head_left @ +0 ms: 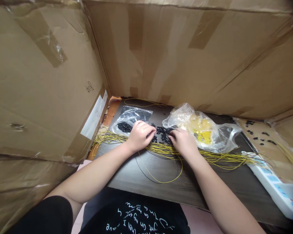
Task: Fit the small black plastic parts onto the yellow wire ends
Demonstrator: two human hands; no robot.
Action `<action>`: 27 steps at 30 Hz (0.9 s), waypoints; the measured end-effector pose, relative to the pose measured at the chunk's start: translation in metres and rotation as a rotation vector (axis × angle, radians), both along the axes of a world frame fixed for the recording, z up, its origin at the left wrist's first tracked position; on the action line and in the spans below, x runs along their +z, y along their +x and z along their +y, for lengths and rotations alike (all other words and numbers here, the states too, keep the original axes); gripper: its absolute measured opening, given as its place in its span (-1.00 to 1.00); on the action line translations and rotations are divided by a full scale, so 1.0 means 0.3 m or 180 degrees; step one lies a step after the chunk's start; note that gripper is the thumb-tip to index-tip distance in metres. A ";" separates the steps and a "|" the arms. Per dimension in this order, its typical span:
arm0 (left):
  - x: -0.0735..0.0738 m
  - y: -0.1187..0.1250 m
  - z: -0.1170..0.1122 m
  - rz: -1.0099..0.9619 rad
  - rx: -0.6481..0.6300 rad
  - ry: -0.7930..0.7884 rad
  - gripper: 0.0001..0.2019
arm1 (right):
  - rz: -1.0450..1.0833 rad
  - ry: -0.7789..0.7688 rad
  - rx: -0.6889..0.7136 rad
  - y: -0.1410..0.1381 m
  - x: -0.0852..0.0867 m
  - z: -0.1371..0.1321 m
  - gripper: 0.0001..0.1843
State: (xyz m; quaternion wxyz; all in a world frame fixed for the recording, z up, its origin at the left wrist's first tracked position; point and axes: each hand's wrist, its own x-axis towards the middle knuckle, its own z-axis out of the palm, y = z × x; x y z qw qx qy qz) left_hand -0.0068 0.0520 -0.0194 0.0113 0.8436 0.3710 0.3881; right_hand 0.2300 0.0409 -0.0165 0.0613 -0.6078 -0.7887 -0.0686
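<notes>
Small black pieces (pixel 162 132) lie in a loose pile on the dark table (pixel 200 185). My left hand (pixel 142 135) is at the left side of this pile, its thumb and fingertips pressed together; whatever they hold is too small to make out. Across the pile, my right hand (pixel 183 141) has its fingers bent and drawn together at the pieces, with any held item hidden. A long bundle of thin yellow wires (pixel 161 149) runs crosswise under both wrists. One yellow wire and a dark one loop out toward my body.
Beyond my left hand lies a clear bag (pixel 124 126) of black pieces. A plastic bag (pixel 203 135) with yellow pieces sits right of my right hand. A white and blue strip (pixel 271 185) stands at the right edge. Cardboard walls (pixel 161 58) enclose the table.
</notes>
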 end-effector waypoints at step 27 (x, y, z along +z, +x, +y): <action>0.027 0.009 -0.044 -0.0376 -0.0120 0.1067 -0.92 | 0.1208 0.0616 0.0495 -0.076 0.121 -0.130 -0.76</action>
